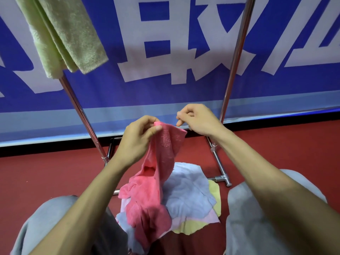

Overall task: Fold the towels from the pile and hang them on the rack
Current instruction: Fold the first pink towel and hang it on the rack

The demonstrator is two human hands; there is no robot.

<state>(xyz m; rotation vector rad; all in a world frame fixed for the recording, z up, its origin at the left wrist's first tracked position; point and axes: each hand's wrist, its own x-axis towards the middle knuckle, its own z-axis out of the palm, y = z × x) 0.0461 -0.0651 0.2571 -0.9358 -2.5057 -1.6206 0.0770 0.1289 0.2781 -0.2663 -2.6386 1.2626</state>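
Already one green towel (64, 34) hangs folded on the rack (82, 115) at the upper left, so the risk lies with the pink towel (161, 162) held up in front of it. The left hand (139, 138) pinches one top corner between thumb and fingers, and that single pinch seems to carry the whole weight. If it slipped, the cloth would likely drop onto the pile (191, 192) in a heap. The towel's lower end is bunched and rests on the other towels, so a pull upward could snag one and scatter them. Further right, the right hand (198, 119) has its fingers curled just above the towel's other top corner; whether it pinches the edge cannot be told. A grab at the wrong spot along that edge would probably give a crooked fold.

The pink towel hangs from the left hand, between the two forearms, its upper edge running rightward to just below the right hand's fingertips. The hands are near each other but apart. The pile lies on the red floor (36, 172) below them, between the person's knees, before the rack's base.
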